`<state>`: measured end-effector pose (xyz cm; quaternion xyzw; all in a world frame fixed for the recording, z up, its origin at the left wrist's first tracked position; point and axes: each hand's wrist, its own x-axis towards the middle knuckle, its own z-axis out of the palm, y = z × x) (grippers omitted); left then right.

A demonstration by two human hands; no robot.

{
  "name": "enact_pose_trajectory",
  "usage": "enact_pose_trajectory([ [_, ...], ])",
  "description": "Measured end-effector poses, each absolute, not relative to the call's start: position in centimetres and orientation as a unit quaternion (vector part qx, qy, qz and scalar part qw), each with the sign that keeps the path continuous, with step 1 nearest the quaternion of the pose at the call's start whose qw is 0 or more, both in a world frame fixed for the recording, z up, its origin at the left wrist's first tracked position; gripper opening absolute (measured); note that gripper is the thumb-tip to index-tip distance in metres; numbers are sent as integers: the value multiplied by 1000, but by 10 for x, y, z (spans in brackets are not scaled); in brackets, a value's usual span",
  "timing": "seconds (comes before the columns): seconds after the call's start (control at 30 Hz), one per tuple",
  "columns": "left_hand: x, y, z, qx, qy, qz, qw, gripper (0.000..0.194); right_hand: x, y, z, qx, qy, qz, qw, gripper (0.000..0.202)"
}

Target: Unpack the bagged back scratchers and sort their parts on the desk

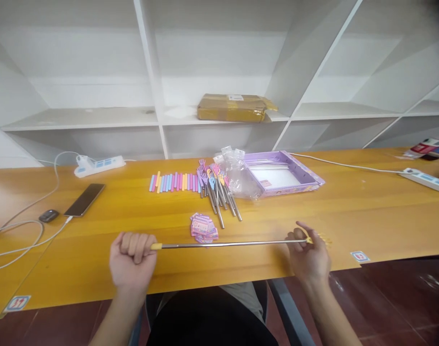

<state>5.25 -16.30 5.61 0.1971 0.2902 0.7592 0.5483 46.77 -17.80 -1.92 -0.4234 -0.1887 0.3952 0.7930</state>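
A metal telescopic rod (223, 244) stretches level over the table's near part. My left hand (133, 254) is wrapped round its yellow handle (156, 246). At the other end my right hand (309, 254) pinches the rod near its yellow hand-shaped head (322, 240). Just beyond the rod sits a small pile of pink and purple cards (203, 228). Farther back lies a heap of metal rods (219, 194) with coloured hand-shaped heads. Left of the heap runs a row of coloured handle tubes (174, 182).
Clear plastic bags (236, 173) touch a purple open box (309, 185) at the back. A phone (85, 200), a black key fob (49, 216) and cables lie left. Power strips (99, 166) stand at both sides. A taped parcel (234, 108) rests on the shelf.
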Motion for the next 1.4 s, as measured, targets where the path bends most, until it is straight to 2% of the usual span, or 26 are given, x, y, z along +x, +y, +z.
enact_pose_trajectory([
  [0.1,95,-163,50,228,312,734,558,49,413,-173,-20,-436,-247,346,793,34],
  [0.27,146,-176,27,257,342,691,582,50,319,-183,-26,-447,-350,395,723,52],
  [0.43,151,-189,17,306,378,662,571,52,272,-204,-35,-412,-371,417,720,58],
  [0.87,136,-164,-4,212,351,659,631,53,286,-197,-51,-431,-471,424,642,54],
  [1.03,147,-167,-7,244,355,602,673,54,286,-195,-49,-439,-461,464,616,55],
  [1.27,141,-170,-11,185,331,560,737,59,284,-198,-40,-464,-469,465,590,58],
  [1.33,136,-167,-9,208,336,546,739,55,284,-197,-41,-460,-467,466,594,59],
  [1.4,131,-166,-8,262,348,532,726,40,284,-196,-44,-448,-457,473,605,59],
])
